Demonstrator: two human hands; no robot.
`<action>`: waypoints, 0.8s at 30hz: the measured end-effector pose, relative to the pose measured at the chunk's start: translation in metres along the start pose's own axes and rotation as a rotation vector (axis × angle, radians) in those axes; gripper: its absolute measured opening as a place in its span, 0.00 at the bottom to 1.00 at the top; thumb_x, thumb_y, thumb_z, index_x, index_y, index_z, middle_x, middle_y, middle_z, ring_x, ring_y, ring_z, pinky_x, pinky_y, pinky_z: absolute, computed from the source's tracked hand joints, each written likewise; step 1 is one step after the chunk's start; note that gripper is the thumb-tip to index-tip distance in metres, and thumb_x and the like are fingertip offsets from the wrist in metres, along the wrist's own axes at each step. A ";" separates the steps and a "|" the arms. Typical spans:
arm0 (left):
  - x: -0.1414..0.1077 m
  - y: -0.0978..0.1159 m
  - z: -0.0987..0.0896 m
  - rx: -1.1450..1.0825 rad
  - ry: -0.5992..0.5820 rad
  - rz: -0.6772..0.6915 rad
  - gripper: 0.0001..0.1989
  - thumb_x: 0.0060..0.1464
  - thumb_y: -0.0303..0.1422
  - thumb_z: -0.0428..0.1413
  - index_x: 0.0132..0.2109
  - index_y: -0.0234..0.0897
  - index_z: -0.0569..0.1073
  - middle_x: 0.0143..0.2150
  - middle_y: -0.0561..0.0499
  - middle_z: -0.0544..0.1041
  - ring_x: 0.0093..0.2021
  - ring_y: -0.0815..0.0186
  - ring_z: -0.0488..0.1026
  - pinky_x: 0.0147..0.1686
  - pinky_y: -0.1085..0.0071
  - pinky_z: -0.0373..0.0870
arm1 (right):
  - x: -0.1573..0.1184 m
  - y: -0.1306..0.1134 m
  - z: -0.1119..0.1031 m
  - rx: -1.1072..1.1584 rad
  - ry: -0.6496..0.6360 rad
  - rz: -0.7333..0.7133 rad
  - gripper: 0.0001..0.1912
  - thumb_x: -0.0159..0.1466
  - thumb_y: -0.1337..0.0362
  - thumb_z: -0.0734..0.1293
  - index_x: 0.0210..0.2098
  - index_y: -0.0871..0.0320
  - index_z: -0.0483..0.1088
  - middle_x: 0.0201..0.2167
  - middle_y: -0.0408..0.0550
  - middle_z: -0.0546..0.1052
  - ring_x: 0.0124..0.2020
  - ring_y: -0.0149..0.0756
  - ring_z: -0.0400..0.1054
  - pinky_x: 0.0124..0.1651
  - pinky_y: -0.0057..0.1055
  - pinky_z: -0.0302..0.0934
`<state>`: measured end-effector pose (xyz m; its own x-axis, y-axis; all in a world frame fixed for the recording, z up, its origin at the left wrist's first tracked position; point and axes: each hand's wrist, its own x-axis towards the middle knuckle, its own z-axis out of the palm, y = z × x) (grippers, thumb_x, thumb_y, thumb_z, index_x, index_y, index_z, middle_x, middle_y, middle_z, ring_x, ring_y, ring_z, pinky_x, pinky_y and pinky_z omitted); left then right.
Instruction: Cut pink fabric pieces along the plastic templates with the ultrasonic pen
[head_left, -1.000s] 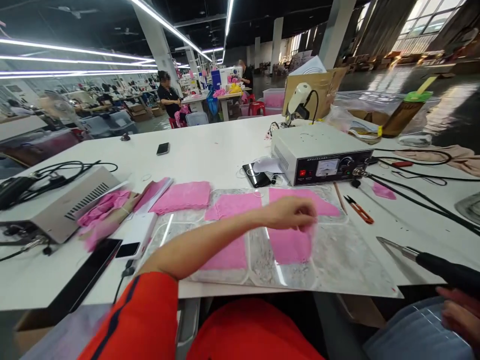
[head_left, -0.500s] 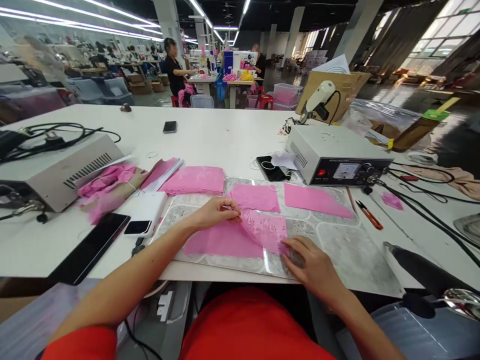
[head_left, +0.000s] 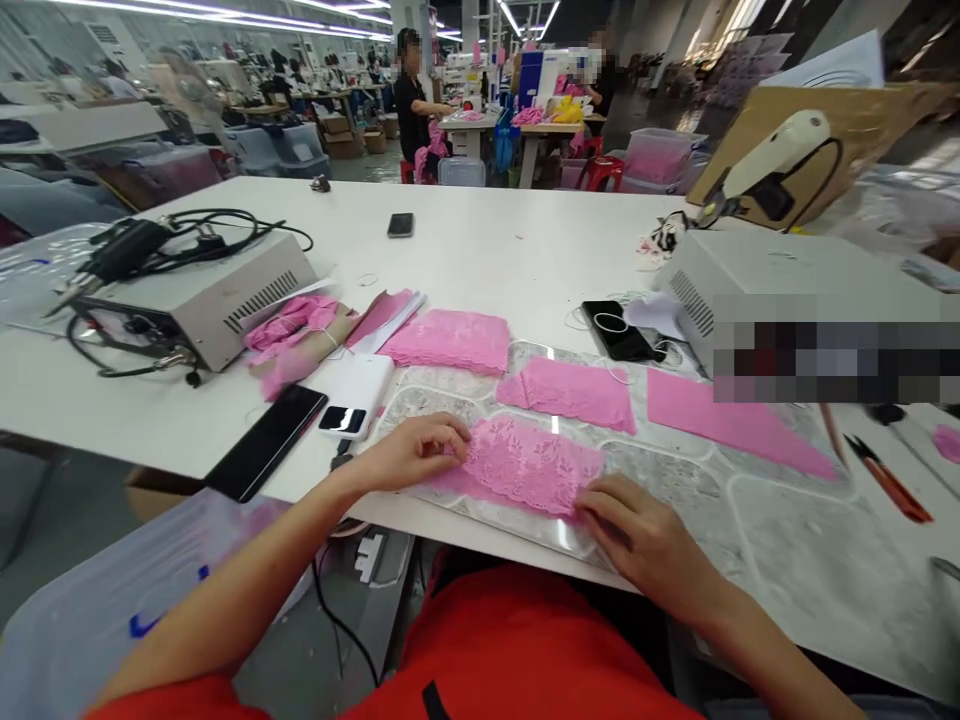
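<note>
A pink lace piece [head_left: 536, 462] lies stretched out between my hands, over a plain pink fabric piece [head_left: 459, 484] that shows at its lower left. My left hand [head_left: 416, 450] pinches the lace at its left end. At the lower right corner, my right hand [head_left: 649, 525] has thumb and fingers closed on the lace edge. Both pieces rest on a grey marble-patterned board [head_left: 810, 550]. Just beyond are another pink lace piece [head_left: 574, 392], a plain pink piece [head_left: 731, 422] and a stack of pink lace pieces [head_left: 450, 338].
A grey box machine [head_left: 202, 305] with cables stands left, another grey machine [head_left: 757, 265] right. Near my left arm lie a black tablet-like slab [head_left: 266, 443] and white power bank [head_left: 358, 385]. Orange-handled snips [head_left: 889, 478] lie right; a black phone [head_left: 619, 332] lies behind the board.
The lace, lifted and folded at its left before, now lies spread over the plain piece. My left hand has lowered its end toward me. The view has turned left.
</note>
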<state>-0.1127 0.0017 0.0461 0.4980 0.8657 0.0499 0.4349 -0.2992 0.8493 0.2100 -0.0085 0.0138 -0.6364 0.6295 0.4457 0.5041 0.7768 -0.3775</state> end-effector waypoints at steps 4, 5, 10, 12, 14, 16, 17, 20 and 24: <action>-0.019 -0.001 0.008 0.094 0.020 -0.020 0.05 0.56 0.26 0.54 0.34 0.36 0.75 0.48 0.46 0.72 0.42 0.67 0.72 0.41 0.72 0.67 | -0.003 0.001 0.005 -0.003 -0.030 -0.062 0.07 0.66 0.70 0.61 0.40 0.56 0.70 0.35 0.48 0.76 0.36 0.34 0.72 0.38 0.30 0.69; -0.022 0.000 0.010 0.112 0.020 -0.022 0.06 0.56 0.25 0.54 0.35 0.36 0.75 0.48 0.46 0.72 0.43 0.67 0.72 0.41 0.72 0.67 | -0.004 0.001 0.005 -0.005 -0.027 -0.072 0.07 0.66 0.70 0.61 0.40 0.56 0.70 0.35 0.48 0.76 0.36 0.34 0.72 0.39 0.30 0.70; -0.032 0.005 0.012 0.181 0.006 -0.023 0.05 0.58 0.27 0.54 0.37 0.37 0.75 0.49 0.46 0.71 0.45 0.66 0.72 0.44 0.71 0.68 | -0.006 0.001 0.004 -0.004 -0.042 -0.069 0.07 0.66 0.69 0.61 0.40 0.55 0.70 0.36 0.49 0.76 0.37 0.34 0.72 0.39 0.30 0.70; -0.036 0.006 0.009 0.214 0.004 -0.027 0.05 0.59 0.28 0.55 0.41 0.38 0.75 0.50 0.46 0.71 0.46 0.65 0.71 0.46 0.70 0.68 | -0.007 0.000 0.002 0.000 -0.052 -0.049 0.07 0.65 0.68 0.62 0.42 0.55 0.70 0.37 0.49 0.76 0.37 0.35 0.72 0.39 0.30 0.71; -0.040 0.005 0.007 0.269 0.012 -0.033 0.07 0.59 0.30 0.57 0.45 0.39 0.75 0.51 0.46 0.70 0.47 0.64 0.71 0.49 0.69 0.68 | -0.007 0.001 0.000 0.002 -0.048 -0.037 0.08 0.65 0.67 0.63 0.43 0.55 0.69 0.38 0.50 0.76 0.38 0.35 0.73 0.39 0.30 0.71; -0.044 0.002 0.005 0.338 0.017 -0.026 0.08 0.59 0.31 0.57 0.46 0.40 0.75 0.51 0.46 0.69 0.48 0.64 0.71 0.50 0.68 0.68 | -0.008 0.003 -0.001 0.005 -0.047 -0.041 0.08 0.65 0.66 0.63 0.43 0.54 0.70 0.38 0.50 0.76 0.38 0.35 0.73 0.39 0.29 0.71; -0.046 0.000 0.006 0.371 0.015 -0.016 0.08 0.60 0.32 0.56 0.46 0.40 0.75 0.51 0.46 0.69 0.47 0.64 0.72 0.50 0.68 0.68 | -0.008 0.004 0.000 0.008 -0.047 -0.051 0.07 0.65 0.66 0.63 0.43 0.54 0.70 0.37 0.49 0.76 0.37 0.35 0.73 0.38 0.29 0.71; -0.048 -0.009 0.011 0.485 0.034 0.038 0.08 0.64 0.33 0.52 0.45 0.40 0.75 0.51 0.47 0.70 0.41 0.68 0.73 0.46 0.71 0.70 | -0.008 0.008 0.004 0.025 -0.032 -0.076 0.07 0.66 0.68 0.61 0.40 0.53 0.70 0.35 0.47 0.77 0.35 0.32 0.73 0.37 0.27 0.71; -0.046 -0.012 0.016 0.596 0.102 0.090 0.13 0.67 0.32 0.45 0.43 0.38 0.74 0.51 0.45 0.71 0.38 0.69 0.74 0.41 0.72 0.71 | 0.001 0.010 0.001 0.076 -0.073 -0.009 0.09 0.66 0.69 0.59 0.37 0.53 0.70 0.32 0.45 0.76 0.32 0.31 0.73 0.34 0.25 0.70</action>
<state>-0.1284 -0.0407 0.0254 0.4909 0.8517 0.1833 0.7539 -0.5207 0.4006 0.2137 -0.0001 0.0103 -0.6830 0.6176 0.3900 0.4542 0.7772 -0.4355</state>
